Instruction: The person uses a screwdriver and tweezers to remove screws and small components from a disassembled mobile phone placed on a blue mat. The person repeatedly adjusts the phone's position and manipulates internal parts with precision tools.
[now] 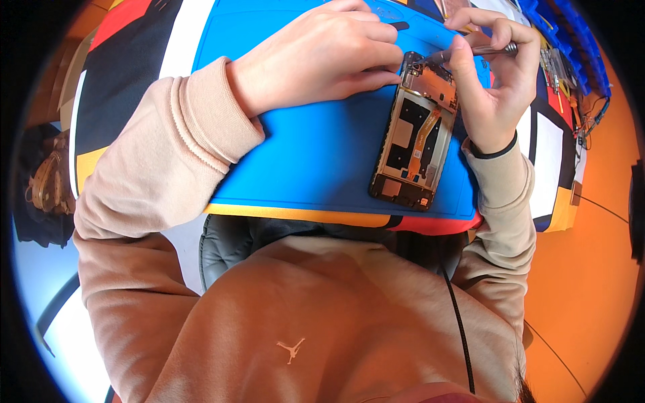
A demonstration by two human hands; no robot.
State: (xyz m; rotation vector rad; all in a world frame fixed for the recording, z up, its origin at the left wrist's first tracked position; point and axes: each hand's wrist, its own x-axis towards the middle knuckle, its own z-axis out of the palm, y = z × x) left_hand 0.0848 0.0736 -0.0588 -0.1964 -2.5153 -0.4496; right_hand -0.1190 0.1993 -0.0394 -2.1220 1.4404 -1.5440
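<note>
Head view: light fingertip pressure is, in my judgement, what this work is calling for, with the tool tip clearing the flex cable and bare board while the other hand is steadying the frame against sliding. The right hand (490, 67) is pinching a slim metal screwdriver-like tool (496, 49) between thumb and bent fingers, the knobbed end sticking out rightward, the working end pointing at the phone's upper end; whether it is touching, I cannot tell. The left hand (336, 57) is keeping its fingers bent and close together, the lowest digit resting at or just beside the phone's upper left edge; I cannot tell whether it is gripping anything, nor whether the small dark piece (400, 26) by its fingertips is in its grasp. Below both hands, the opened smartphone (410, 127) is lying slightly tilted on the blue work mat (302, 148), showing its orange flex cable (424, 134). Farther right, a blue plastic organiser (584, 50) is standing beyond the mat.
</note>
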